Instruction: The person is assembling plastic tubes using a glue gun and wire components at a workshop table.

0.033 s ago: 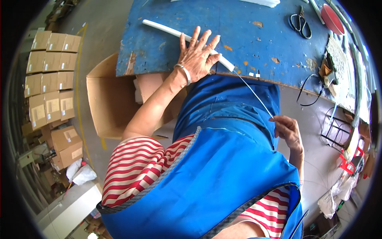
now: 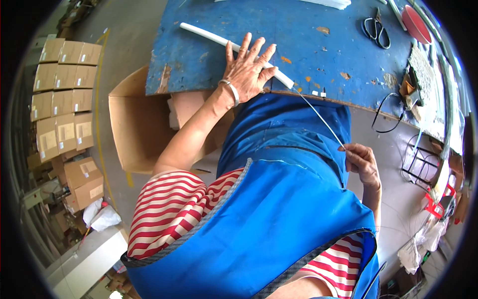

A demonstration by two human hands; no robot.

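The blue table (image 2: 209,50) carries a white tube (image 2: 211,39) lying diagonally, with scissors (image 2: 377,31) well apart at the far right. The left hand (image 2: 247,72) lies flat on the tube, fingers spread, not clenched. A thin wire (image 2: 318,117) runs from the tube's near end to the right hand (image 2: 362,162), which pinches its tip.

Matt white plastic tube (image 2: 209,37) on chipped, blue-painted table (image 2: 318,55).
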